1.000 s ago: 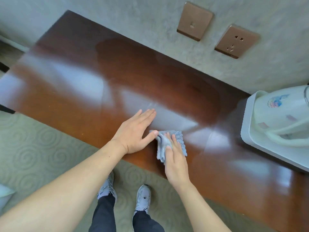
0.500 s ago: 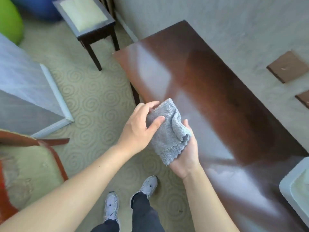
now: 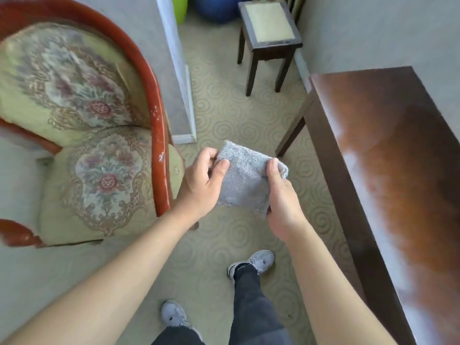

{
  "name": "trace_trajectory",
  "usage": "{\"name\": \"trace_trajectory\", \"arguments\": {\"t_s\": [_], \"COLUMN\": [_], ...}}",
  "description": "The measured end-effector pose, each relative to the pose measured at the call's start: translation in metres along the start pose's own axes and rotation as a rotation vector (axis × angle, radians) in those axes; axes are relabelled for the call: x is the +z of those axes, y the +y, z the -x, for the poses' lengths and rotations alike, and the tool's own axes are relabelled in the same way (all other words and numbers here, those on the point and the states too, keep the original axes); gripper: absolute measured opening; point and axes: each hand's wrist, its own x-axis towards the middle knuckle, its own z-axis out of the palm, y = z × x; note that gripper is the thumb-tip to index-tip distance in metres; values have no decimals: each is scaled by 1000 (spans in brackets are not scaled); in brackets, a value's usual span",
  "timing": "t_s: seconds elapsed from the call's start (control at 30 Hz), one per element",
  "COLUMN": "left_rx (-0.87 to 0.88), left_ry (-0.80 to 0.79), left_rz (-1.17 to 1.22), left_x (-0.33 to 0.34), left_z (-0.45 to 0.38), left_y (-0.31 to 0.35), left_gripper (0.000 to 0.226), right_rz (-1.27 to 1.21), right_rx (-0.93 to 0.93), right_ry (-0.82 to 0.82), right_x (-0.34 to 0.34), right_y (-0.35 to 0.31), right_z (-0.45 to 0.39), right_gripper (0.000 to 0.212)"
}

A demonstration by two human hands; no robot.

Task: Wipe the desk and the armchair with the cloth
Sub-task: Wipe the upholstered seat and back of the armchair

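Armchair (image 3: 82, 135): far left of view, apart from both hands. Red wooden frame, floral seat and back cushions. Its curved right armrest rail runs top to bottom in the view, just left of the left hand.

Left hand (image 3: 204, 180): thumb on top of the cloth's left edge, fingers curled beneath, pinching it. This hand is nearer the armchair.

Cloth (image 3: 245, 179): grey, fluffy, folded into a rough rectangle. Held in the air between the hands, above the carpet (image 3: 231, 115), between armchair and desk, touching neither. Long axis runs from upper left to lower right; the folded corner points toward the stool (image 3: 268, 26).

Right hand (image 3: 281, 195): thumb pressed onto the cloth's right edge, fingers wrapped underneath, gripping it. This hand is nearer the desk.

Desk (image 3: 398, 170): right of view, glossy brown top, long axis running away from the person.

Judged next move: the armchair lies left of the hands, so the cloth must travel leftward; the left hand has the shorter reach.
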Motion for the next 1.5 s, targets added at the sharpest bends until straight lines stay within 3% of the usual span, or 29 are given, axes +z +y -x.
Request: {"name": "trace_trajectory", "arguments": {"t_s": [0.13, 0.27, 0.37, 0.47, 0.57, 0.73, 0.97, 1.1, 1.33, 1.5], "left_rx": [-40, -136, -227, -299, -463, -502, -540, -583, -524, -485], "left_ry": [131, 253, 291, 359, 328, 219, 71, 54, 86, -88], "left_rz": [15, 71, 120, 92, 119, 56, -317, -439, -513, -696], "left_x": [-90, -173, -219, -248, -259, -259, -258, -258, -263, -263], "left_z": [53, 94, 115, 130, 133, 113, 24, -11, -23, -23], "left_y": [-35, -71, -105, -143, -183, -232, -316, -374, -471, -545], "left_gripper": [28, 28, 9, 26, 27, 41, 46, 68, 85, 86], "right_rz": [17, -59, -164, -270, -318, -294, -292, -223, -61, 197], "right_rx": [37, 205, 330, 426, 483, 443, 359, 285, 225, -121], "right_ry": [85, -28, -152, -215, -211, -57, 69, 131, 496, 743], "right_x": [88, 182, 237, 271, 291, 310, 344, 358, 365, 369], "right_y": [32, 60, 87, 113, 135, 157, 172, 195, 239, 255], "right_z": [20, 42, 48, 42, 19, -44, -170, -231, -290, -319], "right_gripper": [53, 59, 72, 63, 63, 58, 41, 38, 37, 43]}}
